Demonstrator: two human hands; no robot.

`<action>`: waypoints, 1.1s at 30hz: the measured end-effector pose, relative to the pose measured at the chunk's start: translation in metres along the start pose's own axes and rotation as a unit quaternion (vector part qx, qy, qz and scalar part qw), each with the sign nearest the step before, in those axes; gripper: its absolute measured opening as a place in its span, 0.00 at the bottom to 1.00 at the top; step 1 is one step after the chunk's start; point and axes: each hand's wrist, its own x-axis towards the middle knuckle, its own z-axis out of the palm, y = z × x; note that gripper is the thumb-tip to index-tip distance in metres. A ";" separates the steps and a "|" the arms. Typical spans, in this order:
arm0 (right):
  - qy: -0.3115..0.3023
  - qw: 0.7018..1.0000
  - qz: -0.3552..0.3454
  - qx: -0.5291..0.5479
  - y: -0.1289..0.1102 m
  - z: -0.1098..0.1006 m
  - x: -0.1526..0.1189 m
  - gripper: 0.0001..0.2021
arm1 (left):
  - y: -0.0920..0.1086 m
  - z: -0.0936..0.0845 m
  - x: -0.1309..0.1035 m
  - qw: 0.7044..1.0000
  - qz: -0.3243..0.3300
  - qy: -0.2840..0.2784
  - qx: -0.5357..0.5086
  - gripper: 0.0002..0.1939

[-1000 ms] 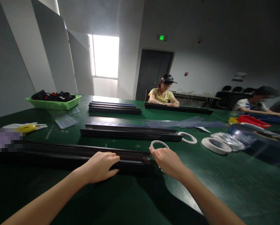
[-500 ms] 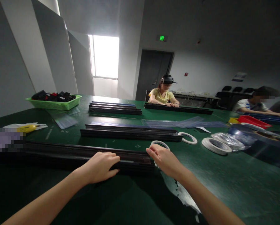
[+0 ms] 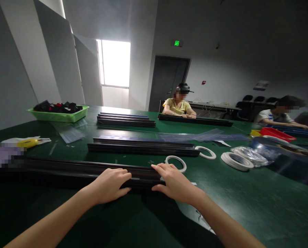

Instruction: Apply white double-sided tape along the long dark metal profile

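A long black channel-shaped profile (image 3: 73, 169) lies across the near part of the green table. My left hand (image 3: 111, 184) is wrapped over it right of its middle, fingers on top and thumb at the near side. At the profile's right end my right hand (image 3: 173, 182) spans it, with fingers over the far edge and thumb on the near wall. The palm hides that end. Just beyond my right hand a roll of white tape (image 3: 184, 166) lies flat, partly covered by the fingers.
Another black profile (image 3: 143, 149) lies farther back, with several more (image 3: 125, 122) behind it. White tape rolls (image 3: 236, 162) and clear strips (image 3: 192, 136) are on the right. Yellow-handled pliers (image 3: 31, 142) and a green basket (image 3: 75, 117) stand left. Two people sit across the table.
My right hand has moved left and slightly down, from beside the profile's end to spanning it with the thumb on the near wall. My left hand has stayed in place.
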 end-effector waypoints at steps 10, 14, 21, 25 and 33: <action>-0.060 0.996 0.061 -0.024 0.023 -0.031 -0.012 0.32 | -0.002 -0.001 -0.001 1.000 -0.001 -0.001 0.001 0.14; -0.040 0.998 0.037 0.001 0.018 -0.024 -0.010 0.39 | -0.002 0.001 0.000 1.000 -0.002 0.002 0.004 0.14; -0.029 0.999 0.037 -0.001 0.009 -0.007 -0.003 0.37 | -0.002 0.004 0.000 1.000 0.000 0.008 0.008 0.13; -0.043 0.998 0.035 -0.015 0.008 -0.010 -0.003 0.36 | -0.002 0.004 0.000 1.000 0.004 0.011 0.007 0.12; -0.097 0.992 0.083 -0.022 0.023 -0.032 -0.014 0.33 | -0.003 0.003 0.000 1.000 0.005 0.014 0.004 0.15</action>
